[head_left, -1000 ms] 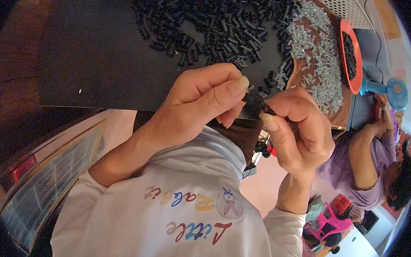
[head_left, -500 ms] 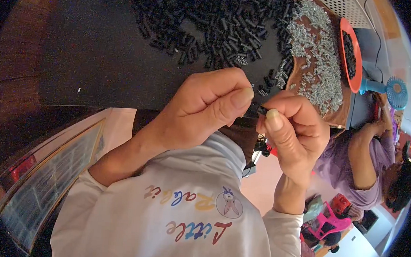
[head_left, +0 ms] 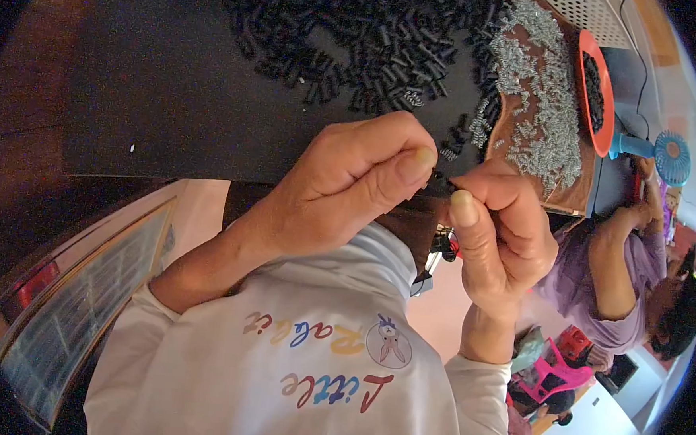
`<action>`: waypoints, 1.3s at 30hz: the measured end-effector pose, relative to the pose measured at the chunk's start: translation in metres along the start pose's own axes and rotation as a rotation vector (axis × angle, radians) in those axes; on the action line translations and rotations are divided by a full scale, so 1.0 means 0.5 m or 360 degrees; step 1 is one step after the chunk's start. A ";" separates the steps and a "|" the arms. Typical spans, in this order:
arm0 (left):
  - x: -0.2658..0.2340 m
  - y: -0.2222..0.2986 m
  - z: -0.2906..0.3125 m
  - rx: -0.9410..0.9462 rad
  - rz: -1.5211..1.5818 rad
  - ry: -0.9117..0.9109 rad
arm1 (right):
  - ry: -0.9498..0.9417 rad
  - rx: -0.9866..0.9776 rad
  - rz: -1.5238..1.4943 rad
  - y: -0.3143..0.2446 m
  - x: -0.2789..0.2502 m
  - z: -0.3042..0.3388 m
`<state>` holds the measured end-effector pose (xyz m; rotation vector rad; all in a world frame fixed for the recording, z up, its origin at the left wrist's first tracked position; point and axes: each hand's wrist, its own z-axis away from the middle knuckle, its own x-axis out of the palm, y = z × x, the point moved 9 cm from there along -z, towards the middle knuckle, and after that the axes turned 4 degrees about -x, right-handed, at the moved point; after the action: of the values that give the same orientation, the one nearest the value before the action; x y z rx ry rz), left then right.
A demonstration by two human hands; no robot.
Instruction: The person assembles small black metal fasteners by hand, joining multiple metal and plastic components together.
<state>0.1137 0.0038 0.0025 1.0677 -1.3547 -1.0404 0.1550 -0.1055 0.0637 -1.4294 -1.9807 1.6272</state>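
Both my hands are raised over the near edge of the black tabletop [head_left: 163, 110], fingertips almost meeting. A tiny black piece [head_left: 443, 180] bridges the small gap between them. My right hand [head_left: 510, 239] pinches its right end between thumb and forefinger. My left hand [head_left: 350, 190] is curled closed, thumb pressed on the forefinger; whatever it grips is mostly hidden. Beyond my hands spreads a heap of short black cylinders [head_left: 383, 40]. To its right, silver coil springs [head_left: 542, 102] lie thickly on a brown surface [head_left: 501, 131].
An orange dish [head_left: 606, 126] of small black parts stands at the far right, near a blue fan [head_left: 672, 158]. A person in purple [head_left: 610, 293] sits to the right, with a pink chair [head_left: 554, 372] beyond. A glazed wooden frame [head_left: 92, 297] is at lower left.
My fingertips have come closer together, the left hand shifting slightly right. The black piece now shows between them, and my right thumb sits a little lower, away from the forefinger.
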 end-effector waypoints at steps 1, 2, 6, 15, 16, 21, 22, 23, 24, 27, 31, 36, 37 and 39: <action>0.000 -0.001 -0.001 -0.0019 -0.0015 0.0000 | -0.0002 -0.0034 0.0037 -0.003 0.000 -0.001; 0.000 0.000 -0.002 -0.0020 -0.0013 -0.0001 | -0.0002 -0.0032 0.0038 -0.002 0.000 -0.001; 0.000 -0.007 -0.005 -0.0025 -0.0021 -0.0015 | -0.0032 -0.0114 0.0154 -0.010 -0.002 -0.007; -0.001 0.007 -0.008 0.0078 -0.0061 -0.0037 | -0.0071 -0.0029 0.0096 -0.012 -0.001 -0.011; -0.001 0.010 -0.008 0.0100 -0.0105 -0.0037 | -0.0076 0.0000 0.0091 -0.010 0.000 -0.010; 0.000 0.015 -0.011 0.0132 -0.0136 -0.0055 | -0.0054 0.0037 0.0089 -0.008 0.005 -0.004; 0.000 0.016 -0.011 0.0150 -0.0160 -0.0069 | -0.0039 0.0021 0.0083 -0.009 0.006 -0.005; 0.000 0.015 -0.012 0.0149 -0.0157 -0.0070 | -0.0040 0.0024 0.0085 -0.008 0.009 -0.006; 0.000 0.013 -0.013 0.0150 -0.0188 -0.0077 | -0.0038 -0.0016 0.0168 -0.013 0.011 -0.008; 0.001 0.007 -0.010 0.0130 -0.0107 -0.0064 | -0.0044 -0.0109 0.0338 -0.027 0.018 -0.012; -0.007 0.011 -0.008 0.0141 -0.0024 -0.0007 | -0.0006 -0.0337 0.0487 -0.038 0.021 -0.008; 0.000 -0.002 -0.004 -0.0085 0.0185 -0.0195 | -0.0261 -0.0214 0.0083 -0.009 0.018 -0.025; 0.002 -0.005 -0.005 -0.0111 0.0297 -0.0236 | -0.0298 -0.0069 0.0042 0.003 0.020 -0.030; 0.003 -0.003 -0.006 -0.0157 0.0376 -0.0238 | -0.0399 -0.0069 0.0108 0.006 0.030 -0.039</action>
<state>0.1166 0.0020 0.0014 0.7482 -1.4932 -1.0143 0.1623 -0.0816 0.0624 -1.3801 -2.1319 1.8859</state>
